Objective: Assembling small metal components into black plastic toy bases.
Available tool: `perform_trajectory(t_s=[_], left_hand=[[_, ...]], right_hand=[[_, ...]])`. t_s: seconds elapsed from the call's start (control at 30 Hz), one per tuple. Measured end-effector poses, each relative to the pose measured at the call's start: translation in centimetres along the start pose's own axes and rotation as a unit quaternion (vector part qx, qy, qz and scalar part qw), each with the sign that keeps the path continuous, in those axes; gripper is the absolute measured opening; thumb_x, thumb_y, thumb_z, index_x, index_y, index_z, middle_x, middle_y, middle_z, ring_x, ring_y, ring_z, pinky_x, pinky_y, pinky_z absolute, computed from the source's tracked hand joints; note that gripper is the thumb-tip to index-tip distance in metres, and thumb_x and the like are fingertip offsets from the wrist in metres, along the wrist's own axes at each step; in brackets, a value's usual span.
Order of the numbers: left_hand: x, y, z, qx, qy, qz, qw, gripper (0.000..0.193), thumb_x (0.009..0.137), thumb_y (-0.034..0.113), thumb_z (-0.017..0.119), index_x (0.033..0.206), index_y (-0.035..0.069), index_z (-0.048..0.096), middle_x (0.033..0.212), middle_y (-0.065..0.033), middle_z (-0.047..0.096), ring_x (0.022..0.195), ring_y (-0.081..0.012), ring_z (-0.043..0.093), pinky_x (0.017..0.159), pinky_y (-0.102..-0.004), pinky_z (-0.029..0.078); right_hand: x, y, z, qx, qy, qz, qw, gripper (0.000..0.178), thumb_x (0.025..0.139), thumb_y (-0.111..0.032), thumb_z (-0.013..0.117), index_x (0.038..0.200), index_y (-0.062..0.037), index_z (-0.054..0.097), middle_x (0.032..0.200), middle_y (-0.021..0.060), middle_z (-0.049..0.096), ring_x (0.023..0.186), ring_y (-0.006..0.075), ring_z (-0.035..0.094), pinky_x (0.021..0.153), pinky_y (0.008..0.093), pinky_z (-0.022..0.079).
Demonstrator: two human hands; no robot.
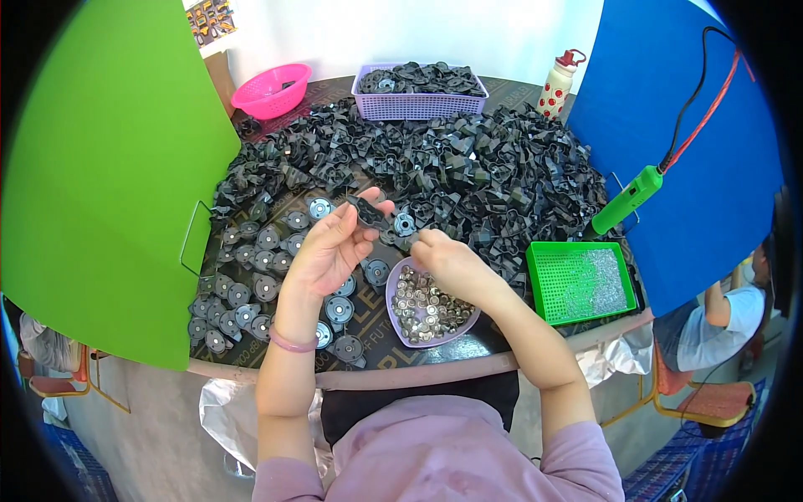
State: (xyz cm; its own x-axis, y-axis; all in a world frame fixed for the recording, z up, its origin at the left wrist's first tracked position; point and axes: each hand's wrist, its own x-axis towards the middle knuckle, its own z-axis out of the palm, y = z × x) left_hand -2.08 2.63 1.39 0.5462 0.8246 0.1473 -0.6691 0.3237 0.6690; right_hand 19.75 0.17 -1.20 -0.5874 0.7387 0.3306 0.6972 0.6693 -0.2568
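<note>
The left hand [330, 247] pinches a black plastic part [369, 214]; the right hand [447, 259], curled closed, touches it.

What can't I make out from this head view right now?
- Right hand fingertips: curled under, so any small part pinched there is hidden.
- Black plastic part in the left hand: underside covered by the fingers.
- Purple dish of metal pieces: too small to tell apart.
- Lilac basket: depth hidden by its load.
</note>
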Motion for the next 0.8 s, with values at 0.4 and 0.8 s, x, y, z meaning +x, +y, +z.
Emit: perform_trajectory(t_s=[0.4,0.8], left_hand=[[0.2,-0.3,-0.8,-0.023,-0.025,-0.082,0.996,0.036,0.096,0.027,0.039,0.129,0.014,0.039,0.114,-0.0198,0.054,0.091,-0.0252,0.061,0.074,-0.0277,0.054],[0.2,-0.6,0.1,0.008,0.026,-0.050,0.998,0.047,0.089,0.031,0.056,0.127,0.008,0.042,0.098,-0.0079,0.059,0.069,-0.0088,0.051,0.061,-0.0205,0.042]], right_hand=[[-0.8,-0.1,-2.0,0.261,0.029,0.006,0.965,0.010,0.074,0.000,0.061,0.085,0.0003,0.062,0.074,0.0116,0.061,0.065,0.0226,0.060,0.061,0.0306,0.048],[-0.9,0.5,-1.8,0.362,-0.032,0.065,0.929,0.006,0.076,0.003,0.063,0.080,0.0003,0.059,0.076,0.0059,0.058,0.068,0.0112,0.056,0.060,0.0244,0.044]])
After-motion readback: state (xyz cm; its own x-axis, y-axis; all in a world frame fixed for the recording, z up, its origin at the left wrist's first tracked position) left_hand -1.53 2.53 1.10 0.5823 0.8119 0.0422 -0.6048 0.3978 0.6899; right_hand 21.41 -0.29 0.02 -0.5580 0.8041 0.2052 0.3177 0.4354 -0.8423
